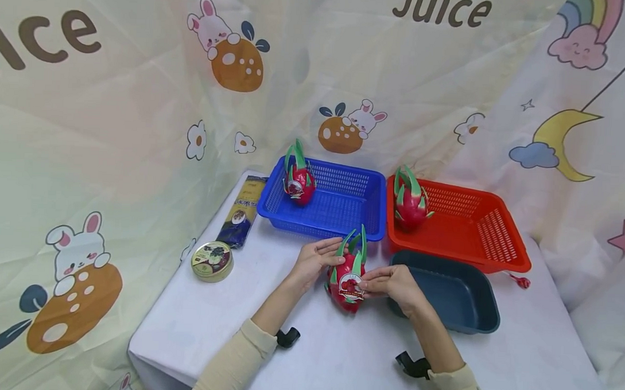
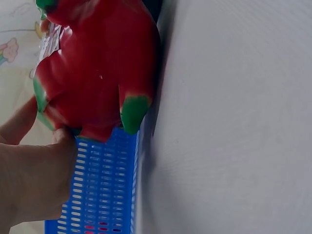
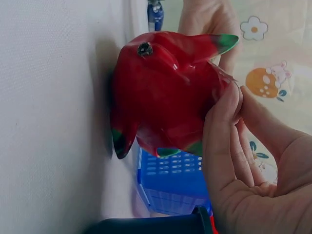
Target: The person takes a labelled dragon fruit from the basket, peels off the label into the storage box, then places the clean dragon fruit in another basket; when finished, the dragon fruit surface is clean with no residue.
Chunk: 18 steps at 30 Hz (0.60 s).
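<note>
A red dragon fruit with green leaf tips is held over the front middle of the white table, its leaves pointing toward the baskets. My left hand grips its upper left side near the leaves, thumb across the front. On the fruit's face is a round white and red sticker. My right hand pinches the sticker's right edge between thumb and index finger. In the right wrist view the fruit's dark-tipped end faces the camera, and the right fingertips meet at the sticker's edge.
Behind stand a blue basket and a red basket, each with one dragon fruit. A dark teal bin is beside my right hand. A pasta packet and a round tin lie at left; a small red item lies at right.
</note>
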Motion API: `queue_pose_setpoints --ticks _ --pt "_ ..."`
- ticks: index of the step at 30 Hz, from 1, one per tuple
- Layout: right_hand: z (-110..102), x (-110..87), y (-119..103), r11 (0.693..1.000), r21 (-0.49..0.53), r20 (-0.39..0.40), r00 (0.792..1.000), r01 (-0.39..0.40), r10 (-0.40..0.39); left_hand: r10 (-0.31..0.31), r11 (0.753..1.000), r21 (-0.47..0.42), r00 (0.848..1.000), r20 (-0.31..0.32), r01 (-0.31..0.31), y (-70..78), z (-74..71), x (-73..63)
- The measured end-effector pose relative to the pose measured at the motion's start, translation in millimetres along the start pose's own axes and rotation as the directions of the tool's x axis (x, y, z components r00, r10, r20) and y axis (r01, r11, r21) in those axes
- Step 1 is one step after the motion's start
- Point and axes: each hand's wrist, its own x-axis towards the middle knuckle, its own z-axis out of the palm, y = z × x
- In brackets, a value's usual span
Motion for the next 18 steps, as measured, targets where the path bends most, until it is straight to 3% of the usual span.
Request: queue_pose_setpoints --ticks 11,18 --pt "-5.9 5.3 3.2 0.994 0.089 0.084 0.995 -0.068 0.061 0.004 0.999 0.032 1.000 -0.021 -0.003 1.7 0.5 -1.4" --pt "-10.1 6.3 6.4 0.984 0.162 0.136 0.990 -0.068 0.046 0.025 0.998 0.055 0.999 -0.028 -0.023 -0.2 1.7 -0.8"
